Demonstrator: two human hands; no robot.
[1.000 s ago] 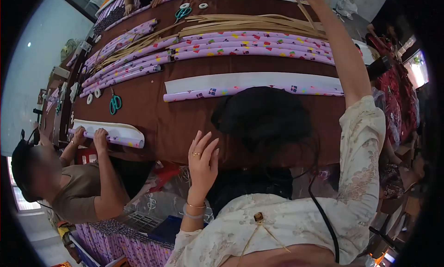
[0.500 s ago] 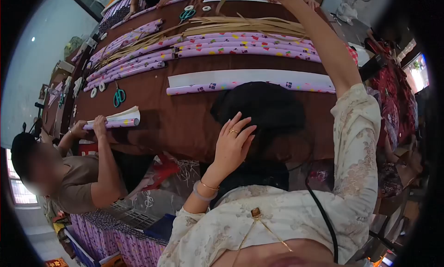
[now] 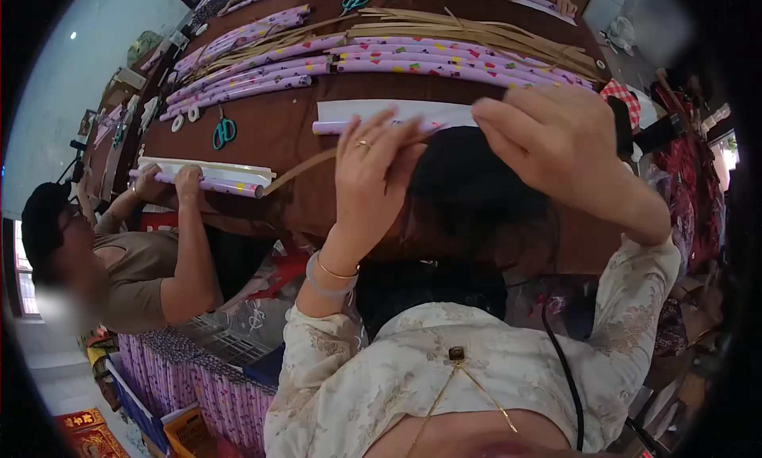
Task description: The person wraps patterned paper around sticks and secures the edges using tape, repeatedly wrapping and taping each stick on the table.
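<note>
A long brown paper strip (image 3: 300, 170) slants down to the left from my left hand (image 3: 371, 166). Its lower end is beside the roll that a co-worker holds. The fingers of my left hand are bent round the strip, blurred at the tips. My right hand (image 3: 552, 144) is closed in a pinch, a little higher and to the right. A short blurred piece of the strip shows between my hands, and its hold in the right fingers is mostly hidden. Behind my hands lies a partly unrolled sheet of purple patterned wrapping paper (image 3: 332, 112), white side up.
At the left, a co-worker's hands (image 3: 189, 180) grip a patterned roll (image 3: 230, 185). Further back lie several purple rolls (image 3: 444, 64) and a pile of brown strips (image 3: 444, 31). Teal scissors (image 3: 225, 131) and tape rolls (image 3: 178, 124) rest on the brown table (image 3: 278, 140). A dark cap (image 3: 468, 180) blocks part of the view.
My right hand has come back from the far side with the strip, and my left hand has risen to meet it. The co-worker's roll has been lowered to the table, and the view has shifted.
</note>
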